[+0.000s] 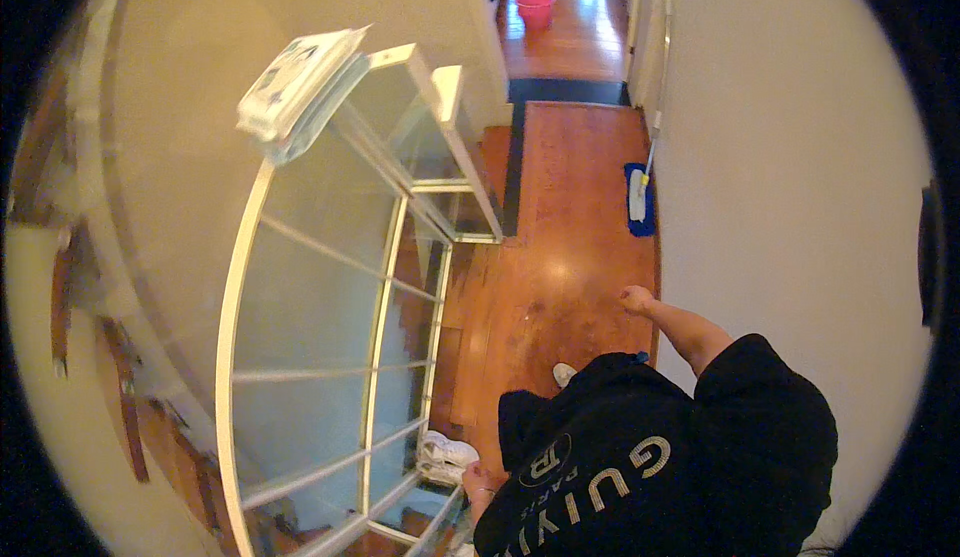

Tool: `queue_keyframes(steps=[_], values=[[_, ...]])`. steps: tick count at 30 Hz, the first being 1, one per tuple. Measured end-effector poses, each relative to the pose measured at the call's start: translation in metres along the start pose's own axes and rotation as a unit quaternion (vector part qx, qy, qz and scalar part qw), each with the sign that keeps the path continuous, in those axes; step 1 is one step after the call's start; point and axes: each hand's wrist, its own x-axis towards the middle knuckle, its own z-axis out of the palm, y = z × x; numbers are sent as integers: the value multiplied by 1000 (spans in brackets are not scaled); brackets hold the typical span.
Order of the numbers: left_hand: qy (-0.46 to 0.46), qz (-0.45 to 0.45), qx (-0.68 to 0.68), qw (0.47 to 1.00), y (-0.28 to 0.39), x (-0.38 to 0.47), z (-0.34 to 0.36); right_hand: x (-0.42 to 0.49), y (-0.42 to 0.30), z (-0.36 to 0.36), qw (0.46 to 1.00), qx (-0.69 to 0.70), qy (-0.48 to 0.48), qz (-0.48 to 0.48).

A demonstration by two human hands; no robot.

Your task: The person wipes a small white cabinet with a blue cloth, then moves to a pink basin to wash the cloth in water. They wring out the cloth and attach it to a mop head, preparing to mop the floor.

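My right hand (636, 300) hangs over the wooden floor near the right wall, its fingers curled with nothing visible in them. Low on the other side, my left hand (480, 480) is beside a pair of white shoes (448, 452). Its fingers look bent, and I cannot tell whether they touch the shoes. Those shoes are at the lower part of a tall white-framed rack (225, 377) with clear panels. A white soft pack with printing (300, 81) lies on top of the rack's far end. One light-coloured shoe tip (564, 374) shows below my black shirt.
A flat mop with a blue pad (640, 201) leans along the right wall (780, 182). Farther down the hallway, a pink bucket (535, 11) stands on the floor beyond a dark threshold strip (570, 91). The rack narrows the passage on the left.
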Motion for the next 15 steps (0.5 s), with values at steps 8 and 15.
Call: queue_keyframes(steps=[8, 15], values=[[-100, -4, 7, 995, 78, 138, -69, 24, 72, 16, 962, 221, -60, 147], [-163, 26, 232, 959, 184, 308, -87, 35, 87, -14, 903, 371, 67, 206]])
